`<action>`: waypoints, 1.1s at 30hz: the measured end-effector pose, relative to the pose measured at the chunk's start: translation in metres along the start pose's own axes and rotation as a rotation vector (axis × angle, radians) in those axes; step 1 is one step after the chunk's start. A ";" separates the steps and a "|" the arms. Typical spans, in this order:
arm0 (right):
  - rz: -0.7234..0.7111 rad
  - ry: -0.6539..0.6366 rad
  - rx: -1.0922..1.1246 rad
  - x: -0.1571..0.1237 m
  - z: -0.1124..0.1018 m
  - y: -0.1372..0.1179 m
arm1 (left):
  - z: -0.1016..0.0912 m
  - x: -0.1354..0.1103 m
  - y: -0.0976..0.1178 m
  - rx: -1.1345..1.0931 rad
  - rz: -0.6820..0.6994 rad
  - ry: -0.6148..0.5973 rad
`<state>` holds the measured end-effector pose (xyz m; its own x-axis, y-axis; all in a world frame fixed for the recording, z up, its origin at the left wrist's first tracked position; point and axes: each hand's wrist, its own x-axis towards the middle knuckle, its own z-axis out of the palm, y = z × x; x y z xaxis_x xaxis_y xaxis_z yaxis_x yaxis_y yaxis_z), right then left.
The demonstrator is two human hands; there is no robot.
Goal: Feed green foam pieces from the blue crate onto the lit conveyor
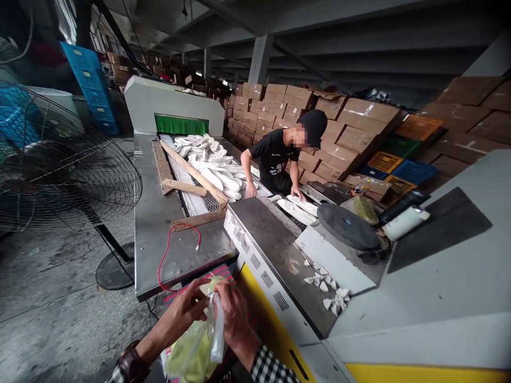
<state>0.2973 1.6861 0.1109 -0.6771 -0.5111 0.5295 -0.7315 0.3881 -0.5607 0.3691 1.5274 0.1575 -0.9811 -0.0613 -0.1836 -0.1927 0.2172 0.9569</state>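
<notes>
Gripping a translucent plastic bag [189, 348] of yellow-green material at 6 o'clock, the left hand [179, 314] and right hand [235, 319] have their fingers [229, 300] curled closed around its gathered neck. Ahead at 12 o'clock, white shoe insoles [211, 170] lie heaped on a steel table [159, 250] — a co-worker [275, 154] leans over them at 1 o'clock.

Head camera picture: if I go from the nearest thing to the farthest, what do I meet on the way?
plastic bag → steel table → white soles → person in a black shirt → cardboard boxes → grey pillar
</notes>
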 end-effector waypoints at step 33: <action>0.395 -0.061 0.447 -0.018 0.012 0.008 | 0.014 0.012 -0.060 0.902 0.056 0.091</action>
<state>0.3048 1.6892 0.0897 -0.8752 -0.4419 0.1968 -0.3116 0.2038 -0.9281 0.3682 1.5269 0.0945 -0.9916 -0.0956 -0.0872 -0.1235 0.9002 0.4177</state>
